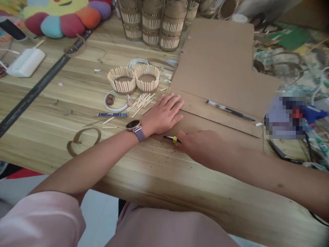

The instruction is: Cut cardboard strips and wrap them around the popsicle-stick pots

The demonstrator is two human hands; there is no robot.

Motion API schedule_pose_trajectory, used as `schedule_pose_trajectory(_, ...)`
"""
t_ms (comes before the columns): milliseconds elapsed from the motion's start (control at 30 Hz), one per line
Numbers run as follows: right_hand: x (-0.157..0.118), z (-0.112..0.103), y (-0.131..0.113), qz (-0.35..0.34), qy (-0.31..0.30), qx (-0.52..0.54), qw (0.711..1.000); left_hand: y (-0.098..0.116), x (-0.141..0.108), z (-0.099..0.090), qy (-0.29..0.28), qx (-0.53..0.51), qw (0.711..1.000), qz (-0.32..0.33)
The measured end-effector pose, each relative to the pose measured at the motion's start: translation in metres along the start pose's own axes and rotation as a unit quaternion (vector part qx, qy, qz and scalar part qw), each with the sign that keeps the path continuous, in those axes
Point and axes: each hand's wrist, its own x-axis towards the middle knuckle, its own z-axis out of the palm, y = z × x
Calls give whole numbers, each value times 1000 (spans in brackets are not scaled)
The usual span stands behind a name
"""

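Note:
My left hand lies flat with its fingers stretched out, pressing on the left end of a brown cardboard sheet. A long dark slit runs across the sheet near its front edge. Just in front, my right hand is closed round a yellow and black utility knife, its tip pointing left; most of the handle is hidden in the fist. On the cardboard rests a black pen. Beside my left hand several short wooden sticks are scattered near two round stick-walled cups.
Cardboard and stick towers stand at the back. Tape rolls and a curled cardboard strip lie to the left, with a white power adapter farther out. A blue glue gun and a cluttered heap of scraps fill the right.

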Motion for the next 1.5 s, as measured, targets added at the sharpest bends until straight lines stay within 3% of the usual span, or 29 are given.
schedule_pose_trajectory(433, -4, 0, -3, -1, -8, -33, 999, 4, 1, -1, -9, 18, 1000, -5)
schedule_pose_trajectory(600, 3, -13, -7, 7, -70, -36, 997, 3, 1, -1, -11, 23, 1000, 0)
schedule_pose_trajectory(667, 4, -16, -6, 3, -68, -36, 997, 1, 1, 0, -11, 22, 1000, 5)
schedule_pose_trajectory(867, -9, 2, 8, -8, -34, -39, 999, -3, -2, 0, -11, 10, 1000, 25)
schedule_pose_trajectory(1233, -57, 6, 18, 119, -173, -26, 977, -3, -1, -1, -30, 15, 999, 12)
schedule_pose_trajectory(1367, -64, 9, 21, 120, -138, -16, 983, -2, -1, -2, -34, 14, 999, -2)
schedule_pose_trajectory(1500, -67, 9, 36, 74, -90, 43, 992, 1, 2, -4, -44, -4, 999, -13)
